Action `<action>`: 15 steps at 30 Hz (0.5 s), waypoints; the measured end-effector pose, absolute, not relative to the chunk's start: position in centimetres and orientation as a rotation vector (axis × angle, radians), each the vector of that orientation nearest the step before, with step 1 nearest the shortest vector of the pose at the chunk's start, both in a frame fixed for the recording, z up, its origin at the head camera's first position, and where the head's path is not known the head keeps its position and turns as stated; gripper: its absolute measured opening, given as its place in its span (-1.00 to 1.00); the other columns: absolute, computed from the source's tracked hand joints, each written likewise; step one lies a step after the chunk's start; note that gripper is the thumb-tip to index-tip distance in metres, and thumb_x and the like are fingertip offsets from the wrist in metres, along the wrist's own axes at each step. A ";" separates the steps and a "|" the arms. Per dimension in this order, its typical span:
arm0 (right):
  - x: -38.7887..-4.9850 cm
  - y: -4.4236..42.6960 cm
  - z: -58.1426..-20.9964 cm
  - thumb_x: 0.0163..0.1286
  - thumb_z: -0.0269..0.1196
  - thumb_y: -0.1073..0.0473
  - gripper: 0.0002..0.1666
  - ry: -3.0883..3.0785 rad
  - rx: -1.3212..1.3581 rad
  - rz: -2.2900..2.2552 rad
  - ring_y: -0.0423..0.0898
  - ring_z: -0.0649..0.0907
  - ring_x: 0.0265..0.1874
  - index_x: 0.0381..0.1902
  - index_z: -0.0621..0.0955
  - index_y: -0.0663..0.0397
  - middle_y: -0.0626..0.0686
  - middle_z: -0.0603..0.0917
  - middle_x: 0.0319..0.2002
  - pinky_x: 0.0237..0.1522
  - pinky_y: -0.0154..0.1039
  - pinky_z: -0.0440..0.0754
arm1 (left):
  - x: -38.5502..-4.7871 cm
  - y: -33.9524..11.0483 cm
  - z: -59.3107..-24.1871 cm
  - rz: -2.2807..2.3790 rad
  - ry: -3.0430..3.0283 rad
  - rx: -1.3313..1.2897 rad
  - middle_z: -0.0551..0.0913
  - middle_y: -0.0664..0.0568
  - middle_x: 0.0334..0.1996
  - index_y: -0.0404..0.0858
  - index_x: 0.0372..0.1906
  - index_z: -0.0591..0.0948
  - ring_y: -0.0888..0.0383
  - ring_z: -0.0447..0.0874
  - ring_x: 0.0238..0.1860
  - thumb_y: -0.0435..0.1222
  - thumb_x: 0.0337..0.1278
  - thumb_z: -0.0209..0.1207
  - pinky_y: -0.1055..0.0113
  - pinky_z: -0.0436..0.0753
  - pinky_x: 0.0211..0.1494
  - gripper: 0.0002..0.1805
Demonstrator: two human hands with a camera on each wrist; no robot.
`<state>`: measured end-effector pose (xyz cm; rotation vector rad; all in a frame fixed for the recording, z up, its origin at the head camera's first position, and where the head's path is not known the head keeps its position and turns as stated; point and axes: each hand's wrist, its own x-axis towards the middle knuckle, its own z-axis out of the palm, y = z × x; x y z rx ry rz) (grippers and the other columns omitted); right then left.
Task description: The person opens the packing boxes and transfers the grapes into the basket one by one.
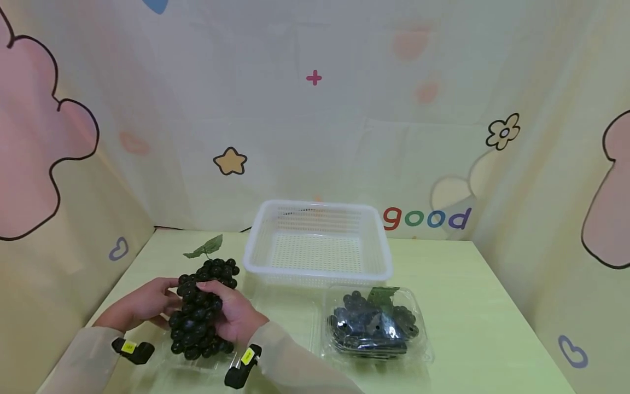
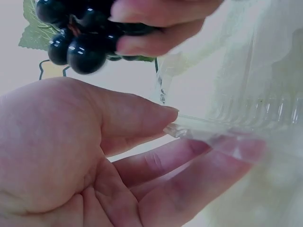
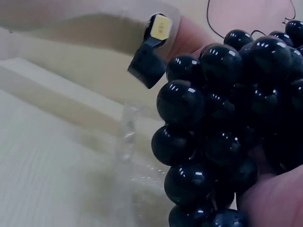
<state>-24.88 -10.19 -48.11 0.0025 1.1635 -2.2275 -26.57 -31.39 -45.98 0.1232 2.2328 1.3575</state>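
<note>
A bunch of dark grapes with a green leaf at its top is gripped by my right hand, thumb across the front. In the right wrist view the round, shiny grapes fill the right side. My left hand is just left of the bunch, fingers partly hidden behind it. The left wrist view shows that hand pinching the edge of a clear plastic clamshell box between thumb and fingers. Part of this box shows beneath the grapes in the head view.
A white plastic basket stands at the back middle of the pale table. Right of my hands sits a closed clear clamshell box with dark grapes and a leaf inside. Printed curtains enclose the back and sides.
</note>
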 end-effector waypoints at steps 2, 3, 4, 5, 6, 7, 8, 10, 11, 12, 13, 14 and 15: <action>-25.0 -9.9 -47.7 0.20 0.37 -0.03 -0.47 1.144 -0.012 -2.217 -0.07 0.66 0.02 0.11 0.64 0.02 0.00 0.70 0.05 0.35 -0.02 0.50 | -26.4 -31.3 -45.9 1.367 2.225 0.111 0.77 -0.11 -0.18 -0.49 0.40 0.28 0.01 0.78 -0.22 -0.44 0.43 0.05 0.04 0.80 -0.24 -0.48; -25.0 -9.8 -47.4 0.21 0.37 -0.04 -0.44 1.134 -0.017 -2.212 -0.06 0.65 0.03 0.14 0.62 0.02 0.01 0.69 0.07 0.38 -0.01 0.47 | -26.4 -31.3 -45.8 1.367 2.226 0.107 0.77 -0.12 -0.19 -0.50 0.41 0.27 0.01 0.78 -0.23 -0.45 0.43 0.04 0.03 0.81 -0.23 -0.48; -25.1 -9.7 -47.1 0.22 0.36 -0.04 -0.44 1.122 -0.024 -2.209 -0.06 0.63 0.05 0.16 0.61 0.02 0.01 0.67 0.08 0.40 0.01 0.44 | -26.3 -31.2 -45.7 1.367 2.227 0.102 0.77 -0.12 -0.19 -0.49 0.42 0.26 0.00 0.78 -0.24 -0.47 0.41 0.04 0.02 0.81 -0.23 -0.46; -25.2 -9.6 -46.8 0.23 0.35 -0.05 -0.44 1.113 -0.029 -2.207 -0.06 0.63 0.06 0.16 0.60 0.02 0.00 0.67 0.09 0.42 0.01 0.42 | -26.3 -31.2 -45.7 1.366 2.226 0.105 0.77 -0.13 -0.20 -0.50 0.43 0.24 0.00 0.78 -0.24 -0.48 0.39 0.06 0.02 0.81 -0.22 -0.43; -25.2 -9.4 -46.4 0.23 0.35 -0.05 -0.44 1.106 -0.032 -2.206 -0.06 0.62 0.06 0.16 0.61 0.00 0.00 0.67 0.09 0.42 0.01 0.42 | -26.3 -31.2 -45.7 1.362 2.231 0.103 0.77 -0.13 -0.20 -0.51 0.44 0.22 0.00 0.79 -0.25 -0.50 0.36 0.08 0.02 0.81 -0.22 -0.40; -25.3 -9.3 -46.1 0.23 0.35 -0.06 -0.45 1.104 -0.031 -2.206 -0.06 0.63 0.06 0.16 0.61 -0.01 -0.01 0.67 0.09 0.43 0.01 0.41 | -26.3 -31.2 -45.7 1.355 2.238 0.101 0.77 -0.13 -0.20 -0.51 0.46 0.20 0.00 0.78 -0.25 -0.52 0.34 0.09 0.03 0.81 -0.23 -0.37; -25.4 -9.2 -45.7 0.24 0.34 -0.07 -0.45 1.099 -0.035 -2.205 -0.06 0.63 0.06 0.16 0.61 -0.02 -0.01 0.67 0.08 0.43 0.02 0.41 | -26.2 -31.2 -45.7 1.350 2.244 0.103 0.76 -0.12 -0.20 -0.52 0.46 0.20 0.00 0.78 -0.26 -0.54 0.31 0.09 0.03 0.81 -0.23 -0.35; -25.7 -8.8 -45.1 0.25 0.33 -0.08 -0.46 1.088 -0.040 -2.202 -0.07 0.63 0.05 0.15 0.61 -0.04 -0.03 0.67 0.07 0.44 0.02 0.40 | -26.3 -31.2 -45.7 1.338 2.257 0.098 0.76 -0.12 -0.22 -0.51 0.45 0.23 0.01 0.78 -0.26 -0.56 0.26 0.09 0.04 0.81 -0.23 -0.35; -25.8 -8.7 -44.8 0.25 0.34 -0.08 -0.46 1.088 -0.037 -2.205 -0.07 0.63 0.05 0.15 0.61 -0.04 -0.03 0.68 0.06 0.44 0.02 0.40 | -26.2 -31.2 -45.8 1.332 2.263 0.106 0.76 -0.12 -0.23 -0.51 0.44 0.24 0.00 0.78 -0.26 -0.55 0.27 0.08 0.04 0.82 -0.23 -0.36; -26.0 -8.5 -44.5 0.25 0.34 -0.09 -0.46 1.082 -0.036 -2.206 -0.07 0.64 0.04 0.15 0.61 -0.05 -0.02 0.68 0.05 0.44 0.03 0.40 | -26.2 -31.1 -45.8 1.331 2.267 0.100 0.76 -0.13 -0.22 -0.49 0.44 0.27 0.00 0.78 -0.26 -0.54 0.29 0.06 0.04 0.82 -0.23 -0.39; -26.3 -8.3 -44.2 0.26 0.33 -0.09 -0.46 1.071 -0.039 -2.207 -0.06 0.64 0.04 0.15 0.60 -0.04 -0.02 0.67 0.03 0.45 0.04 0.40 | -26.2 -31.1 -45.8 1.330 2.270 0.095 0.76 -0.13 -0.23 -0.47 0.42 0.29 -0.01 0.78 -0.26 -0.52 0.32 0.06 0.04 0.82 -0.23 -0.42; -26.5 -8.1 -43.9 0.26 0.33 -0.10 -0.46 1.062 -0.045 -2.205 -0.06 0.65 0.03 0.16 0.60 -0.04 -0.02 0.68 0.02 0.45 0.04 0.39 | -26.2 -31.1 -45.7 1.328 2.271 0.085 0.76 -0.14 -0.22 -0.46 0.40 0.32 -0.01 0.77 -0.26 -0.50 0.33 0.06 0.04 0.82 -0.23 -0.45; -26.7 -7.9 -43.7 0.27 0.32 -0.11 -0.46 1.058 -0.050 -2.203 -0.06 0.66 0.01 0.16 0.60 -0.05 -0.01 0.68 0.00 0.45 0.05 0.39 | -26.2 -31.1 -45.7 1.321 2.274 0.077 0.76 -0.14 -0.20 -0.46 0.40 0.31 -0.02 0.77 -0.25 -0.47 0.35 0.06 0.05 0.82 -0.23 -0.46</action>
